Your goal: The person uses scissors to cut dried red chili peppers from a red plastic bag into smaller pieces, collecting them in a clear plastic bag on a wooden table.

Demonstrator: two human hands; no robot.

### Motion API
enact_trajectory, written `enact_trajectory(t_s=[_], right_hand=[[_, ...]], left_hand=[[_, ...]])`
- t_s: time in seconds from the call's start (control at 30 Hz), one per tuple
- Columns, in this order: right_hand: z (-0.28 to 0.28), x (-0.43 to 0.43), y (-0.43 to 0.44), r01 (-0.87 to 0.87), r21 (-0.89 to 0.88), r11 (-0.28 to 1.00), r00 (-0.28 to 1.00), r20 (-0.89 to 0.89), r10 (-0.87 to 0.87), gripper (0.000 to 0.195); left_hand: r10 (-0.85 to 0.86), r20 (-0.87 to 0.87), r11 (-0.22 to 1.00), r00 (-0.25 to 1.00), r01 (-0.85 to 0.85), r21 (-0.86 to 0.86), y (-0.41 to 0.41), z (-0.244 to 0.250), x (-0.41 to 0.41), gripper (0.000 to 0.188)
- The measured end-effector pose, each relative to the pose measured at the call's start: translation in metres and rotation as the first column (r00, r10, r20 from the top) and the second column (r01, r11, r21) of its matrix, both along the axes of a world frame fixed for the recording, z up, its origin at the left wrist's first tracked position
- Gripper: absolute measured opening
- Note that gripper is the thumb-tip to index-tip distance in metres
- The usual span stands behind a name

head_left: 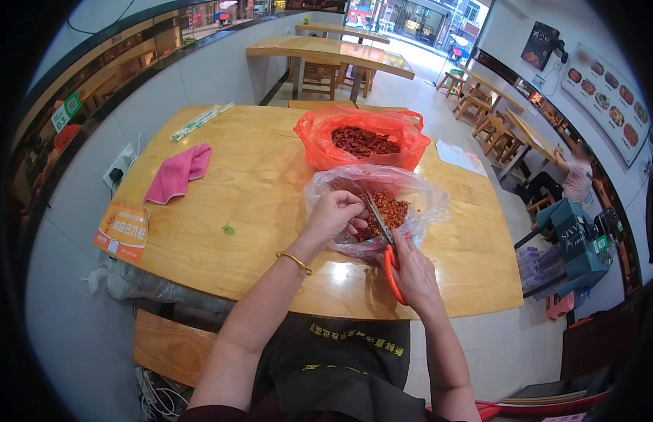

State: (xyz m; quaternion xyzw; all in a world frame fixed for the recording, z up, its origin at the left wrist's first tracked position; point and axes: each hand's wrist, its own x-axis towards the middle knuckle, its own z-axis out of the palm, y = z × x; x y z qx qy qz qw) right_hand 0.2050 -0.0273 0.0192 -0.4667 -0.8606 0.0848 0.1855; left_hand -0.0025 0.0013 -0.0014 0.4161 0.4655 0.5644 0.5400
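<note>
My right hand [415,274] holds scissors with red handles [392,271]; their blades are parted and point up and left over a clear plastic bag [429,198]. Cut dried red chili pieces [390,211] lie in that open bag. Left of the blades is my left hand [339,213], thumb and fingertips together above the bag's left part; whether something small is pinched there is hidden. Just behind, a red plastic bag [318,142] stands open with whole dried red chilies [363,142] inside, its front edge against the clear bag.
On the wooden table [263,211] lie a pink cloth [181,174], wrapped chopsticks [202,122], a green leaf scrap [228,229], an orange printed card [123,232] and a paper sheet [460,156]. A person [574,174] sits at a far right table.
</note>
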Motion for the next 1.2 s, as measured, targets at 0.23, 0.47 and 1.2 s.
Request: enact_trajectory(t_s=[0.23,0.47,1.2], right_hand=[[0.008,-0.004,-0.003,0.024,-0.077,0.997,1.000,0.012,-0.023,0.051],[0.005,-0.004,-0.001,-0.009,-0.045,0.999,1.000,-0.006,0.009,0.046],[0.006,-0.004,-0.001,0.003,-0.027,1.000,0.999,0.036,-0.002,0.048]], left_hand=[[-0.053,-0.028,0.998,0.998,0.054,0.034,0.000,0.002,0.003,0.014],[-0.065,-0.034,0.998,0.997,0.065,0.001,0.002,-0.004,0.002,0.014],[-0.047,-0.061,0.997,0.997,0.050,0.056,0.003,-0.003,0.005,0.013]])
